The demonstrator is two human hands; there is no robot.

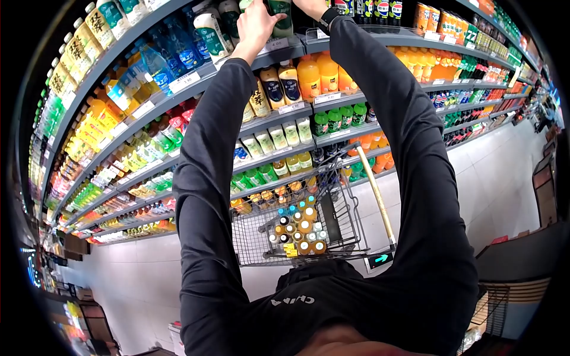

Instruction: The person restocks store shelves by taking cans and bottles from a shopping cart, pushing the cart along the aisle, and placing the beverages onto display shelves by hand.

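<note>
Both my arms reach up to the top shelf [380,37] of a drinks display. My left hand [255,26] is closed against a green-labelled bottle [281,19], its thumb lying along the bottle's side. My right hand [311,7], with a dark band at the wrist, is on the other side of that bottle; the upper frame edge cuts off its fingers. Just left of my left hand stands a white and green bottle [209,34]. Below, a wire shopping cart [252,240] holds several capped bottles [304,226], seen from above.
Curved shelves of bottles stretch to both sides, with blue bottles [155,65] at left and orange juice bottles [309,77] beneath my hands. The cart's handle [376,196] slants below my right arm. Pale floor tiles [136,270] run along the aisle; a dark display [516,258] stands at right.
</note>
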